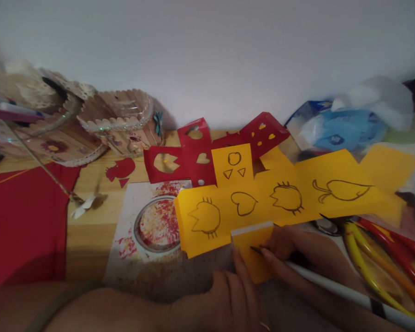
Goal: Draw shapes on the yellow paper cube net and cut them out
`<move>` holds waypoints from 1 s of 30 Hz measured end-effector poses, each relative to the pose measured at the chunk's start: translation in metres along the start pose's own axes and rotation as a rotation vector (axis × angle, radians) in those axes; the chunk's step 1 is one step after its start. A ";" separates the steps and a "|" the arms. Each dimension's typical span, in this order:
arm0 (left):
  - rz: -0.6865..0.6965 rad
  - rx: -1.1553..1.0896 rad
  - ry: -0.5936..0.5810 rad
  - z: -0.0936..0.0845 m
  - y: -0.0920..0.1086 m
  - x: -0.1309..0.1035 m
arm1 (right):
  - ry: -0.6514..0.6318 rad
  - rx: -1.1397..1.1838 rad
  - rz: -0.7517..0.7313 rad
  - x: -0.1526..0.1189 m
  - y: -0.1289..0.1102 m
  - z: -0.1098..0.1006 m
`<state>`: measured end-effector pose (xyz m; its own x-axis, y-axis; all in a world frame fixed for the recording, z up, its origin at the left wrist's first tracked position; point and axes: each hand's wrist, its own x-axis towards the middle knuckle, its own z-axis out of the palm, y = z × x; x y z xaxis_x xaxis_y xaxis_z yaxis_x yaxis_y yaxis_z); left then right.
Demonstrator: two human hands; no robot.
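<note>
My right hand (287, 249) is closed around a white pen (335, 286) with a dark tip and a black band. The tip rests on the lower flap of a yellow paper cutout (224, 230). My left hand (233, 290) lies at that flap's left edge, its index finger on the paper and its other fingers bent. Dark outlines run across the cutout's panels: spiky rounded shapes, a heart, a leaf-like shape with a curled tail, and a circle over two triangles. Behind it is a red paper cutout (197, 159) with heart, round and fish-like openings.
Scissors with yellow handles (358, 258) and a red-handled tool (394, 244) lie right. A tape ring (138, 230) sits on stained white paper (121, 263). Red paper (24, 226), a red scrap (124, 168) and craft-stick containers (119, 122) are left. A blue package (349, 127) lies back right.
</note>
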<state>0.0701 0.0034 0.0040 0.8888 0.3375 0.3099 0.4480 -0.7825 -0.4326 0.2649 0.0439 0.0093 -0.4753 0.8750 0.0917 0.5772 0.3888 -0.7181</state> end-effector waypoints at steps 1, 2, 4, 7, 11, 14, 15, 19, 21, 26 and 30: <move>-0.006 0.005 0.020 0.002 0.001 0.000 | 0.008 -0.003 -0.001 0.001 0.000 0.000; -0.015 0.011 0.035 0.003 0.001 -0.001 | 0.015 -0.008 -0.003 0.001 0.000 0.000; -0.023 0.018 0.039 0.003 0.002 -0.001 | 0.016 -0.020 -0.009 0.003 -0.001 0.000; -0.008 0.009 -0.007 -0.001 0.000 0.001 | 0.025 -0.038 -0.017 0.004 -0.003 0.001; -0.032 -0.009 -0.005 -0.003 -0.003 0.003 | 0.004 -0.046 0.002 0.005 -0.003 0.001; -0.026 -0.009 0.029 -0.002 -0.003 0.004 | -0.004 -0.040 0.009 0.003 -0.001 0.001; -0.010 -0.013 0.028 -0.002 -0.003 0.004 | -0.003 -0.039 0.006 0.003 -0.001 0.001; 0.014 -0.035 -0.041 -0.005 -0.004 0.003 | 0.005 -0.038 -0.005 0.002 -0.001 0.001; -0.001 -0.038 -0.055 -0.007 -0.004 0.003 | 0.000 -0.031 -0.006 0.002 -0.002 0.001; -0.022 -0.021 -0.012 -0.004 -0.002 0.002 | -0.034 -0.015 -0.035 0.002 -0.001 -0.001; -0.049 -0.001 0.054 0.001 -0.002 0.002 | -0.044 0.044 -0.023 0.002 -0.001 -0.001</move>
<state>0.0709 0.0055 0.0045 0.8592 0.3472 0.3758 0.4909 -0.7663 -0.4145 0.2642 0.0460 0.0107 -0.5179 0.8518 0.0789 0.5365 0.3953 -0.7455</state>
